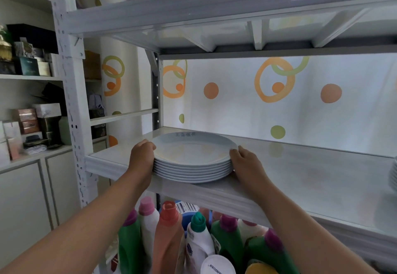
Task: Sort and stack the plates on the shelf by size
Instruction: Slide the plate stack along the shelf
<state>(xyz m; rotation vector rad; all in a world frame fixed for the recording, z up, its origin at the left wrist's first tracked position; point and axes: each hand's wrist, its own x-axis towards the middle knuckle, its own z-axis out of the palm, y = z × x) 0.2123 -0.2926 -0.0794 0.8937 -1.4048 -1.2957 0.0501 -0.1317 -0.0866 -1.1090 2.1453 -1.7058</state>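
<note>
A stack of several white plates [193, 155] sits near the left front of the glossy white shelf [300, 177]. My left hand [140, 157] grips the stack's left rim, thumb over the top plate. At the right rim, my right hand [245, 159] holds the stack with fingers curled against the plates' edges. Another stack of white plates [394, 175] shows partly at the frame's right edge on the same shelf.
An upper shelf [214, 15] hangs close above. Below the plate shelf stand several detergent bottles [167, 230]. The rack's perforated post [73, 101] rises at the left, with a cabinet of boxes [28, 123] beyond it. A dotted curtain [279, 101] backs the shelf.
</note>
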